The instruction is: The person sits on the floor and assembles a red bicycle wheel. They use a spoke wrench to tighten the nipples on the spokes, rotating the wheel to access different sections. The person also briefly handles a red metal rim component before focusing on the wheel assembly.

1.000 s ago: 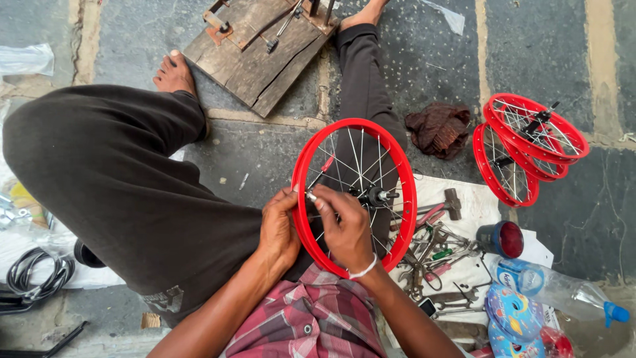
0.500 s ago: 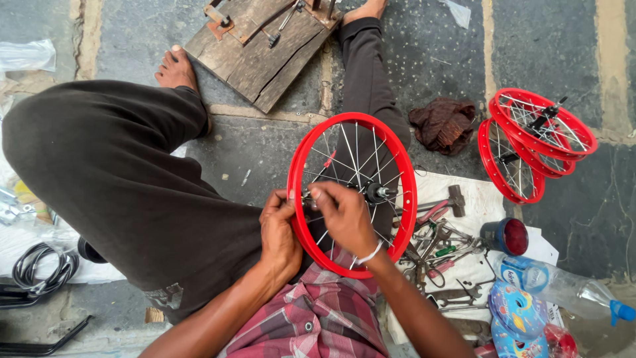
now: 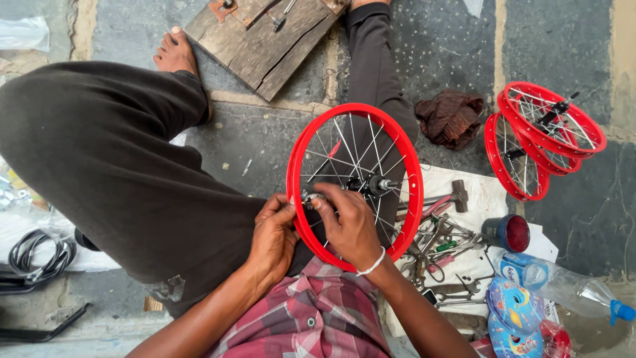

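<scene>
Wheel unmoved; both hands' fingers (image 3: 317,203) still pinch red rim (image 3: 412,192); blue round packets (image 3: 515,306) lower right.

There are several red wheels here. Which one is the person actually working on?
The single red wheel in the lap, held at its near-left rim by the left hand and right hand. The other red wheels lie stacked on the floor to the right, untouched.

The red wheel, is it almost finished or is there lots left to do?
Looks partly done. The red wheel already has many spokes running from its hub to the rim. Right now the left hand and right hand pinch a small metal piece at the rim's left side. Other red wheels lean nearby, seemingly spoked already.
</scene>
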